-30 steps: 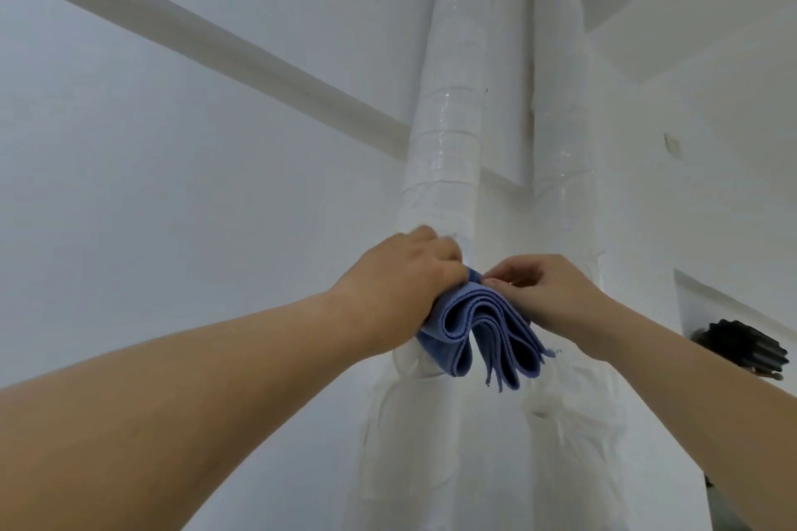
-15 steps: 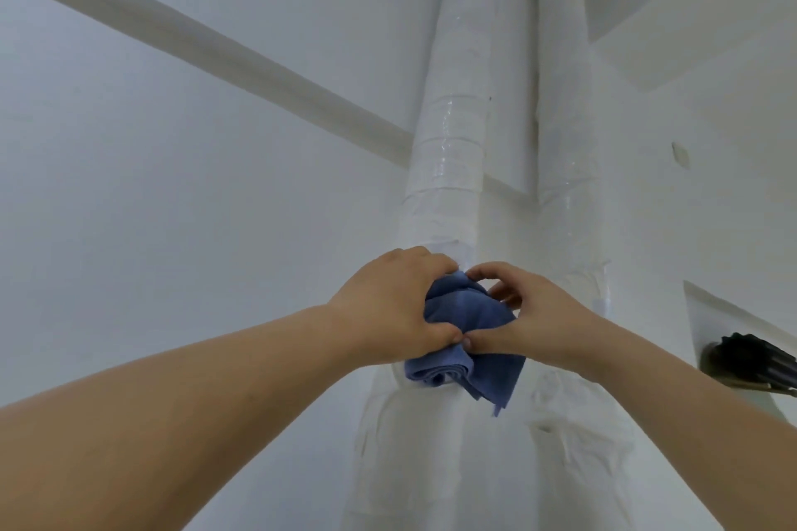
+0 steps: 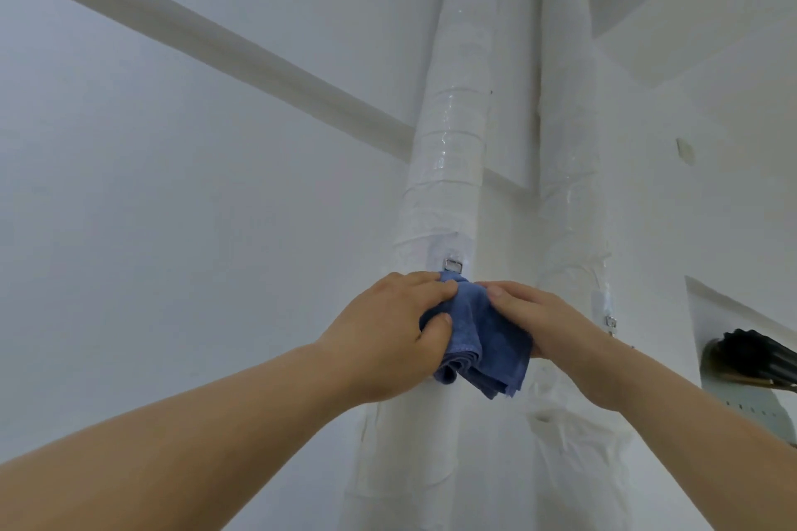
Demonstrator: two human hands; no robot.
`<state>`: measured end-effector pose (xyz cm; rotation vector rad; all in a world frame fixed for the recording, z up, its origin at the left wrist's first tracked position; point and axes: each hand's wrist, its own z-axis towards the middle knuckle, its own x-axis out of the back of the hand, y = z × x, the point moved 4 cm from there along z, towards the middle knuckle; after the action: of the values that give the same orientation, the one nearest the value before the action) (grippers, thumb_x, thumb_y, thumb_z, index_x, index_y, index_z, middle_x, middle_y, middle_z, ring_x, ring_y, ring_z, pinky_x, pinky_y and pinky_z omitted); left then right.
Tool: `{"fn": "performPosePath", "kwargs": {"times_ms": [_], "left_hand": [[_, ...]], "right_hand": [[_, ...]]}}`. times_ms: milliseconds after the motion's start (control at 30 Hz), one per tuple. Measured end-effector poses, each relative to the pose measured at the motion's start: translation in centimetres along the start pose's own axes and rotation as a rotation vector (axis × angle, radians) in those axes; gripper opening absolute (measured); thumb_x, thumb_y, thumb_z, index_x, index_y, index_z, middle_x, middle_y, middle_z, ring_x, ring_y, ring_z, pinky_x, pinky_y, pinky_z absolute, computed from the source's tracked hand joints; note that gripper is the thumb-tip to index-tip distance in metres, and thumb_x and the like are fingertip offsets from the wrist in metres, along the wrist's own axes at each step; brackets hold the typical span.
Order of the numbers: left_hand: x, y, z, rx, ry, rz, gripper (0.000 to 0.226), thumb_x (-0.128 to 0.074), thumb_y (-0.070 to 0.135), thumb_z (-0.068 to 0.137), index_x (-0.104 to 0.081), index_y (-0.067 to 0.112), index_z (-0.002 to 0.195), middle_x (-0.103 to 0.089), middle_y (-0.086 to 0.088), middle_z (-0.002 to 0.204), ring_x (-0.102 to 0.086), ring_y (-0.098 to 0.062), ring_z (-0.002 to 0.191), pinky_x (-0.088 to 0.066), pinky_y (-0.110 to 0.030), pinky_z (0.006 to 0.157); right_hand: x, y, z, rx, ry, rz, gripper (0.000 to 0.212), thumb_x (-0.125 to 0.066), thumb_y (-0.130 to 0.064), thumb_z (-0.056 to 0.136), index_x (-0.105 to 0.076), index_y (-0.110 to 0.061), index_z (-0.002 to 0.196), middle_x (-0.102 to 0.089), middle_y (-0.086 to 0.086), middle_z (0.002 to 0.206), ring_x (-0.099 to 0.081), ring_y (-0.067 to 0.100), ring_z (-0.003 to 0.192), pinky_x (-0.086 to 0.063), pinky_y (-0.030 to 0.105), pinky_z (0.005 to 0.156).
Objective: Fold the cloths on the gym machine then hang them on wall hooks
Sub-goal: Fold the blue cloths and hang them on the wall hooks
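Blue terry cloth (image 3: pixel 483 341), folded, soft layers hanging | against taped white pipe (image 3: pixel 453 168), just under metal hook (image 3: pixel 453 265) | left hand (image 3: pixel 388 336) grip and right hand (image 3: pixel 539 323) grip pinching cloth | cloth top hidden by fingers; hook catch unclear

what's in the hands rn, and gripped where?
Both hold one folded blue cloth just below the metal hook. Left hand has its grip on the cloth's upper left edge; right hand on its upper right side.
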<state>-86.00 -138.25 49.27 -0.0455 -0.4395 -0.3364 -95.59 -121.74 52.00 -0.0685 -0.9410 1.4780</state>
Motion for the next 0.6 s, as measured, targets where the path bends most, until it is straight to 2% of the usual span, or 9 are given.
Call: {"fn": "performPosePath", "kwargs": {"times_ms": [100, 200, 267, 333, 433, 500, 600], "left_hand": [[0.5, 0.1, 0.2, -0.004, -0.071, 0.069, 0.047, -0.042, 0.038, 0.104, -0.045, 0.036, 0.15, -0.041, 0.022, 0.157, -0.038, -0.005, 0.141, -0.03, -0.022, 0.115], [1.4, 0.5, 0.6, -0.016, -0.056, 0.107, 0.041, -0.045, 0.038, 0.104, -0.051, 0.037, 0.145, -0.045, 0.023, 0.153, -0.039, -0.004, 0.139, -0.029, -0.017, 0.107], [2.1, 0.9, 0.8, -0.03, -0.029, 0.109, 0.04, -0.047, 0.036, 0.103, -0.054, 0.039, 0.142, -0.049, 0.023, 0.149, -0.04, -0.002, 0.137, -0.029, -0.016, 0.105], [2.6, 1.2, 1.2, -0.028, -0.027, 0.087, 0.037, -0.046, 0.034, 0.103, -0.059, 0.038, 0.137, -0.057, 0.021, 0.14, -0.046, -0.002, 0.13, -0.035, -0.019, 0.105], [3.1, 1.4, 1.8, 0.003, -0.039, 0.062, 0.035, -0.042, 0.029, 0.104, -0.064, 0.033, 0.13, -0.064, 0.017, 0.13, -0.053, -0.007, 0.122, -0.042, -0.026, 0.103], [3.4, 1.4, 2.1, 0.03, -0.043, 0.065, 0.037, -0.041, 0.024, 0.103, -0.063, 0.032, 0.131, -0.064, 0.015, 0.132, -0.054, -0.011, 0.123, -0.043, -0.029, 0.103], [3.8, 1.1, 2.1, 0.067, -0.024, 0.054, 0.039, -0.039, 0.019, 0.102, -0.061, 0.031, 0.133, -0.063, 0.012, 0.135, -0.055, -0.013, 0.123, -0.045, -0.032, 0.105]], "right_hand": [[0.3, -0.2, 0.3, -0.054, 0.017, -0.095, 0.025, -0.044, -0.038, 0.108, -0.068, -0.034, 0.114, -0.075, -0.008, 0.113, -0.07, 0.012, 0.107, -0.057, 0.037, 0.099], [0.8, -1.3, 0.4, -0.02, 0.006, -0.168, 0.031, -0.041, -0.032, 0.109, -0.072, -0.032, 0.113, -0.076, -0.009, 0.112, -0.069, 0.011, 0.109, -0.054, 0.033, 0.1], [1.1, -2.2, 0.6, 0.014, 0.02, -0.251, 0.03, -0.045, -0.028, 0.107, -0.075, -0.029, 0.107, -0.077, -0.007, 0.108, -0.069, 0.013, 0.108, -0.054, 0.036, 0.1], [1.2, -2.9, 0.9, 0.04, 0.031, -0.332, 0.027, -0.049, -0.027, 0.104, -0.076, -0.026, 0.102, -0.077, -0.003, 0.103, -0.069, 0.019, 0.105, -0.054, 0.039, 0.097], [1.1, -3.6, 1.3, 0.096, 0.069, -0.36, 0.022, -0.054, -0.026, 0.102, -0.073, -0.029, 0.113, -0.075, -0.008, 0.106, -0.069, 0.012, 0.104, -0.056, 0.033, 0.094], [1.1, -4.0, 1.3, 0.138, 0.123, -0.366, 0.024, -0.054, -0.021, 0.102, -0.072, -0.03, 0.114, -0.074, -0.008, 0.105, -0.068, 0.009, 0.101, -0.054, 0.025, 0.084], [1.4, -4.5, 1.0, 0.176, 0.183, -0.387, 0.023, -0.055, -0.019, 0.1, -0.073, -0.03, 0.109, -0.074, -0.007, 0.099, -0.069, 0.01, 0.095, -0.053, 0.022, 0.074]]}}
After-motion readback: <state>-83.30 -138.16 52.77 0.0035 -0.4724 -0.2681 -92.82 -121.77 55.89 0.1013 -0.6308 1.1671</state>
